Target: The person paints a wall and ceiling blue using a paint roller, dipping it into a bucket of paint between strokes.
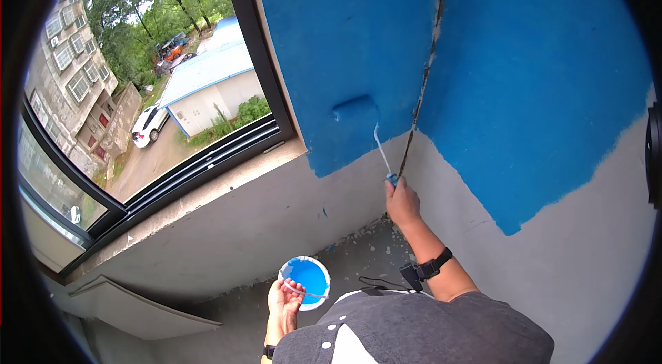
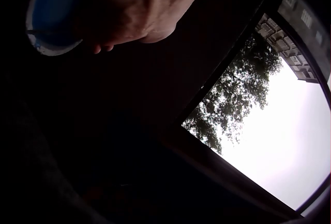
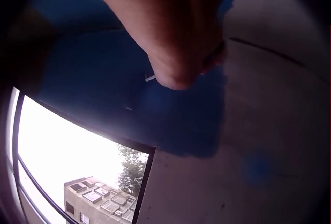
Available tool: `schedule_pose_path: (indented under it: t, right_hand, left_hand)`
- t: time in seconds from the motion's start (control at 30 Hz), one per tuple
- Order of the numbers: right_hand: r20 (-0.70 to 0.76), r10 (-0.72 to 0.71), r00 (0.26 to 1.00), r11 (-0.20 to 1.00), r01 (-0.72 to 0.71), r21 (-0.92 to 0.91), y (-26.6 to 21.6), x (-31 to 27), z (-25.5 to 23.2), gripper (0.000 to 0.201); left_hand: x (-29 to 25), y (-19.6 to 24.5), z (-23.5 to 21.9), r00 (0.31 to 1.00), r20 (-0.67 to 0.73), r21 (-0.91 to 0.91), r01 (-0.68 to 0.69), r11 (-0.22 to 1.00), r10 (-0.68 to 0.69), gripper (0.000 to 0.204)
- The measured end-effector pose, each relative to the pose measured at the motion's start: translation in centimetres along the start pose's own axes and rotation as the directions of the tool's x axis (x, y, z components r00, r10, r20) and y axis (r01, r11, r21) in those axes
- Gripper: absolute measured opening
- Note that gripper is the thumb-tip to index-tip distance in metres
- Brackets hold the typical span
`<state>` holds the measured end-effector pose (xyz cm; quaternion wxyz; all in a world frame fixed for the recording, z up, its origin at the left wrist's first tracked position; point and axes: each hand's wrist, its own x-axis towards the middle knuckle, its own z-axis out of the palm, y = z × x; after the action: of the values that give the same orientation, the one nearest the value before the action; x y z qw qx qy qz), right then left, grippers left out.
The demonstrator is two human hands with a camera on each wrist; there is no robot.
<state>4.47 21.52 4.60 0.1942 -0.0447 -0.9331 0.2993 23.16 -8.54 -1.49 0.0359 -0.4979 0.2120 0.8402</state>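
Observation:
My right hand (image 1: 403, 203) grips the handle of a paint roller (image 1: 355, 107), whose blue sleeve lies against the blue-painted wall (image 1: 324, 33) between the window and the corner. In the right wrist view the right hand (image 3: 176, 42) covers most of the roller. Low in front of my body, my left hand (image 1: 286, 298) curls its fingers round the thin handle of a white bucket (image 1: 305, 258) holding blue paint. The left wrist view shows the left hand (image 2: 139, 11) beside the bucket (image 2: 51, 53), in deep shade.
A dark-framed window (image 1: 265, 40) with a stone sill (image 1: 227, 181) is at the left. A cracked seam (image 1: 426, 64) runs down the wall corner. Bare grey wall (image 1: 276, 205) lies below the paint. A curved pale board (image 1: 141, 305) leans at the lower left, and flecks dot the floor (image 1: 358, 250).

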Motion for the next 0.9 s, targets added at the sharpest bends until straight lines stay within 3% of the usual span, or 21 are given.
schedule_pose_path:
  t: [0.1, 0.2, 0.33, 0.43, 0.47, 0.57, 0.67, 0.73, 0.8, 0.9]
  right_hand:
    - [-0.167, -0.134, 0.977, 0.99, 0.14, 0.024, -3.7, 3.7, -3.9, 0.028]
    - [-0.347, -0.312, 0.885, 0.95, 0.301, -0.086, -10.5, 10.3, -9.5, 0.032]
    - [-0.431, -0.383, 0.817, 0.919, 0.383, -0.09, -18.8, 15.5, -16.2, 0.035]
    - [-0.444, -0.405, 0.799, 0.899, 0.436, -0.035, -19.6, 15.2, -14.7, 0.034]
    - [-0.395, -0.366, 0.843, 0.914, 0.404, 0.016, -18.9, 14.0, -13.1, 0.033]
    - [-0.271, -0.289, 0.918, 0.946, 0.317, 0.065, -12.8, 7.2, -5.4, 0.029]
    - [-0.138, -0.202, 0.97, 0.979, 0.2, -0.031, -6.6, -0.5, -0.4, 0.028]
    - [-0.105, -0.178, 0.978, 0.983, 0.171, -0.066, -6.7, -1.3, -1.2, 0.028]
    - [-0.225, -0.261, 0.939, 0.965, 0.253, -0.068, -8.0, 0.9, -3.3, 0.028]
    - [-0.317, -0.33, 0.889, 0.941, 0.338, -0.032, -15.0, 6.8, -8.4, 0.03]
  left_hand:
    - [-0.2, 0.0, 0.6, 1.0, 0.024, -0.003, 0.004, 1.0, -0.003, 0.018]
    - [0.0, 0.1, 0.6, 0.998, 0.06, -0.001, 0.006, 1.0, -0.005, 0.016]
    - [-0.2, 0.2, 0.3, 1.0, 0.027, 0.002, 0.005, 1.0, -0.005, 0.016]
    - [-0.2, 0.4, -0.3, 0.999, 0.035, 0.0, 0.003, 1.0, -0.003, 0.015]
    - [-0.3, 0.5, -0.5, 1.0, 0.021, -0.006, 0.006, 1.0, -0.006, 0.015]
    - [0.1, 1.1, -1.3, 1.0, 0.013, -0.011, 0.013, 1.0, -0.013, 0.016]
    - [0.5, 1.4, -1.8, 1.0, 0.02, -0.01, 0.011, 1.0, -0.011, 0.018]
    - [0.4, 1.6, -1.9, 1.0, 0.011, -0.004, 0.002, 1.0, -0.002, 0.017]
    - [1.0, 1.7, -2.2, 1.0, 0.008, 0.001, 0.006, 1.0, -0.006, 0.017]
    - [0.7, 2.1, -2.2, 1.0, 0.015, 0.025, 0.006, 1.0, -0.006, 0.017]
